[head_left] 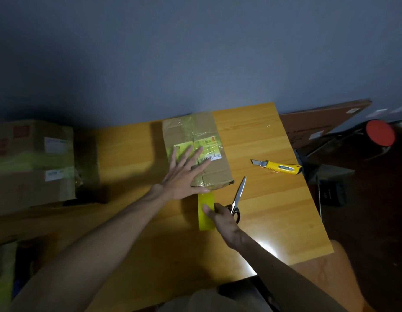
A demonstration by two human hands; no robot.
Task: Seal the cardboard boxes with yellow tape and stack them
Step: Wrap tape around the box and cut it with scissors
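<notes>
While your left grip (184,174) lies flat, fingers spread, on cardboard box (195,136) mid-counter (274,221), it likely steadies box for sealing. Right grip (222,218) pinches yellow tape strip (205,222) running off box's near edge, probably for tension; scissors (238,197) beside fingers, hold unclear. Label (210,152): "015" legible, rest blurred. Taped boxes (33,163) stacked left.

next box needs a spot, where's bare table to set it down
Bare table lies between the box under the left hand and the stacked boxes at left, in shadow. Also the far right corner beyond the utility knife, and the near right stretch past the scissors. Crowded: the box's near edge, where the right hand, yellow tape and scissors meet.
</notes>
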